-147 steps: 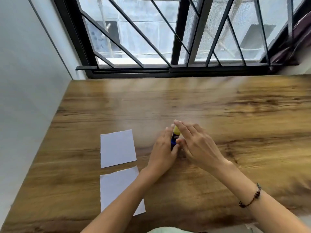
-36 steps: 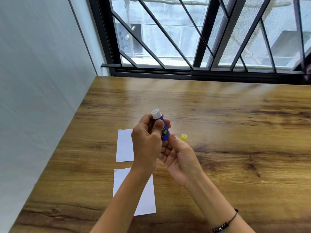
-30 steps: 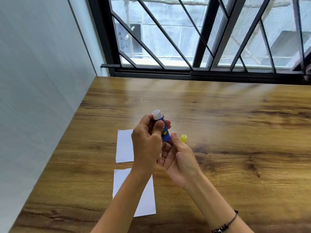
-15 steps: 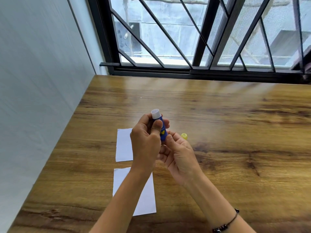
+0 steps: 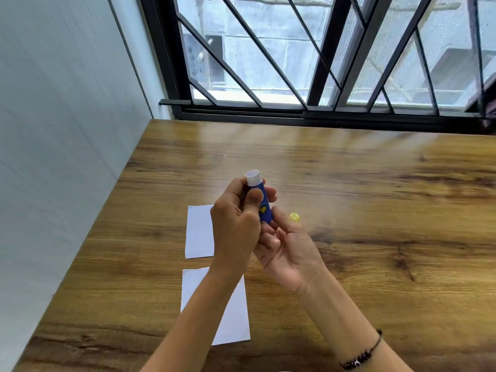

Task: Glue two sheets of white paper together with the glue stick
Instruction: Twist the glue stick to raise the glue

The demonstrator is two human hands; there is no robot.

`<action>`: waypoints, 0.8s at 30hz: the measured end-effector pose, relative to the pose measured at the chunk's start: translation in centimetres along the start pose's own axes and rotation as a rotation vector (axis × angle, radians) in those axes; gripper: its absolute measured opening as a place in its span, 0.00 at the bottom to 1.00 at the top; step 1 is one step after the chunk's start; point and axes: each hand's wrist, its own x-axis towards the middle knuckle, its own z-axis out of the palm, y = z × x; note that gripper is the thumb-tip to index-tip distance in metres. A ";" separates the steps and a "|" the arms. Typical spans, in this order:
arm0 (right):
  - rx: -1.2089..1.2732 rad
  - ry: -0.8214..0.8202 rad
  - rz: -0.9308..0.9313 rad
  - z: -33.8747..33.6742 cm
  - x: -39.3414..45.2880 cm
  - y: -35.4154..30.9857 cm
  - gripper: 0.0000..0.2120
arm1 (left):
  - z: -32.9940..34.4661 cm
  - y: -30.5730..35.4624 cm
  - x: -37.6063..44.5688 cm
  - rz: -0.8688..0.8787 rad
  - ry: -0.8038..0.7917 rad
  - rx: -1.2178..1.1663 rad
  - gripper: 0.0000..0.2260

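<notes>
A blue glue stick with its white open end up is held above the table. My left hand grips its barrel between thumb and fingers. My right hand is below it, palm up, fingertips at the stick's bottom end. The yellow cap lies on the table just right of my hands. Two white paper sheets lie flat on the wood: the far sheet and the near sheet, both partly hidden by my left arm.
The wooden table runs to a white wall on the left and a barred window at the back. A beaded bracelet is on my right wrist.
The cap came off the glue stick and now lies on the table. Both hands lifted the stick; over the last second my right fingers shifted slightly at its base.
</notes>
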 end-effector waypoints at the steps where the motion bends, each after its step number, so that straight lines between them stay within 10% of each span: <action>1: -0.021 -0.013 -0.033 0.0 0.0 0.2 0.12 | -0.1 0.0 0.0 -0.003 0.006 0.005 0.12; 24: -0.107 -0.110 -0.123 -0.9 0.1 2.0 0.15 | -0.7 -0.2 -0.6 0.027 0.036 0.027 0.11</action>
